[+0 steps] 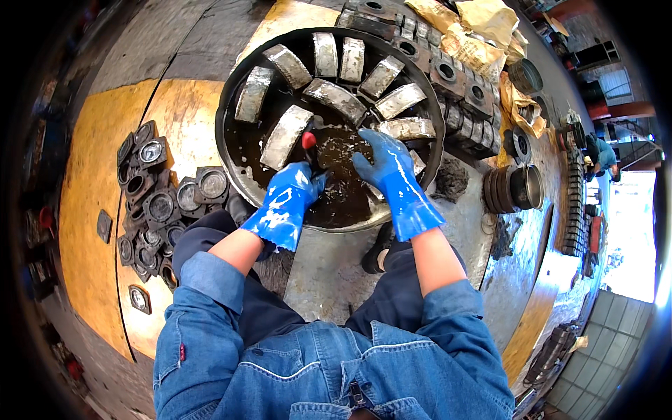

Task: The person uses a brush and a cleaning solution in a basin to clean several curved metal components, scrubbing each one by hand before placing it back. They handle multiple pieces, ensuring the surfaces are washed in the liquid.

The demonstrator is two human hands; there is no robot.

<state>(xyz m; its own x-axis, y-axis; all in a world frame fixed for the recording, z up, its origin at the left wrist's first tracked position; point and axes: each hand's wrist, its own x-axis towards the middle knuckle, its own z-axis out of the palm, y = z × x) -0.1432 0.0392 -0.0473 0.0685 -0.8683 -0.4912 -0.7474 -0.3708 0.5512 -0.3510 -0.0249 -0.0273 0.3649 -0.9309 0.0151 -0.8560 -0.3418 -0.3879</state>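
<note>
A wide round dark pan holds murky dark liquid with foam patches. Several curved metal blocks stand and lie in it, mostly along the far side. My left hand, in a long blue rubber glove, is closed around a dark tool with a red rounded end pointing up; its working part is hidden. Beside the left glove leans one silvery block. My right hand, gloved likewise, hovers over the liquid at the pan's right, fingers apart and holding nothing.
Left of the pan, a pile of dark square parts with round recesses covers yellow boards. Stacked dark blocks with holes and brown paper sit behind right. Metal rings stand at right; a person is farther off.
</note>
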